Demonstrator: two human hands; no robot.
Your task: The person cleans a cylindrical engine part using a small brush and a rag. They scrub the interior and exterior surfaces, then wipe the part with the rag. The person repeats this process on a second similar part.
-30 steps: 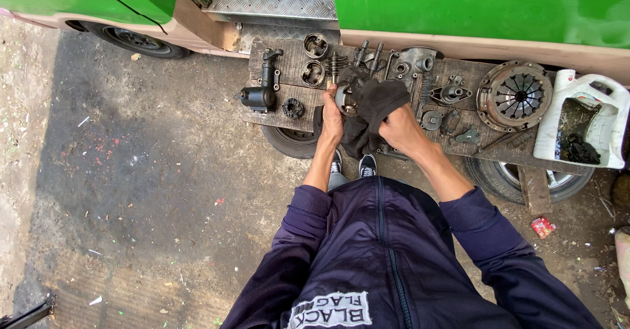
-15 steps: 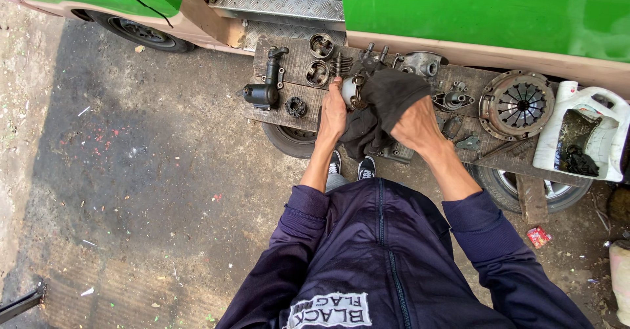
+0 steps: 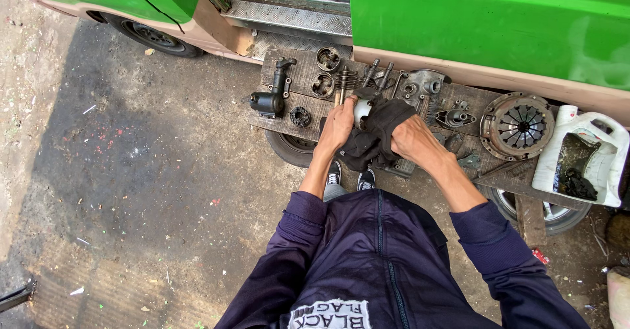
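My left hand (image 3: 337,124) grips a round silver metal engine part (image 3: 361,111), likely a piston, over a wooden board (image 3: 289,115). My right hand (image 3: 415,138) presses a dark rag (image 3: 377,135) against that part. The rag hangs down over the board's front edge and covers most of the part. Both hands are close together, just in front of a row of valves and springs (image 3: 354,78).
The board holds two pistons (image 3: 325,71), a black tubular part (image 3: 272,96), a small gear (image 3: 300,115), a housing (image 3: 420,86) and a clutch cover (image 3: 517,125). A cut white jug (image 3: 587,158) stands right. Tyres (image 3: 292,148) lie under the board; a green vehicle (image 3: 485,20) stands behind.
The view has shifted a little. My hands have turned the metal part inside the rag, and the rag has slid further over to the right side of it.
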